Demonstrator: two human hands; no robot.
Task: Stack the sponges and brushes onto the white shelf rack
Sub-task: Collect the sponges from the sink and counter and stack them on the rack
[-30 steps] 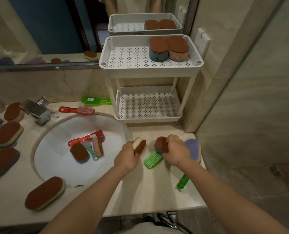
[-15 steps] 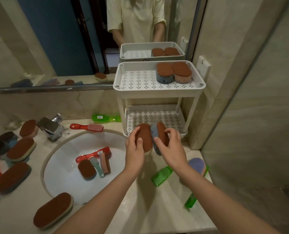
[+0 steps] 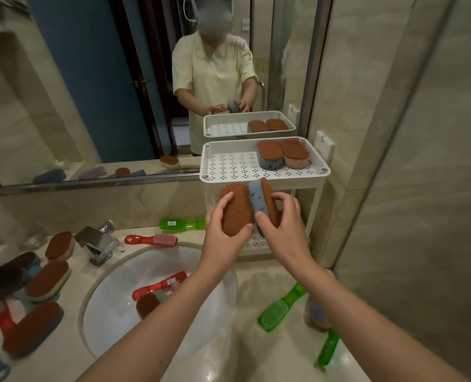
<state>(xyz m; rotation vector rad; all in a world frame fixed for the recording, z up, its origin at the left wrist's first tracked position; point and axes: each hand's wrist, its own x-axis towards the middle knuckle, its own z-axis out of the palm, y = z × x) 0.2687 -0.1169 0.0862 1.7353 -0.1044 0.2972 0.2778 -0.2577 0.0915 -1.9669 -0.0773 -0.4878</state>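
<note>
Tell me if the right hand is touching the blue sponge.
Touching. The head view shows the right hand gripping the blue sponge by both faces.

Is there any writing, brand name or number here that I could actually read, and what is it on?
No text here is legible.
Green brush behind the sink: sticker too small to read.
Red brush in the sink: sticker blurred.
Wall plate beside the white shelf rack: dark marks, illegible.
</note>
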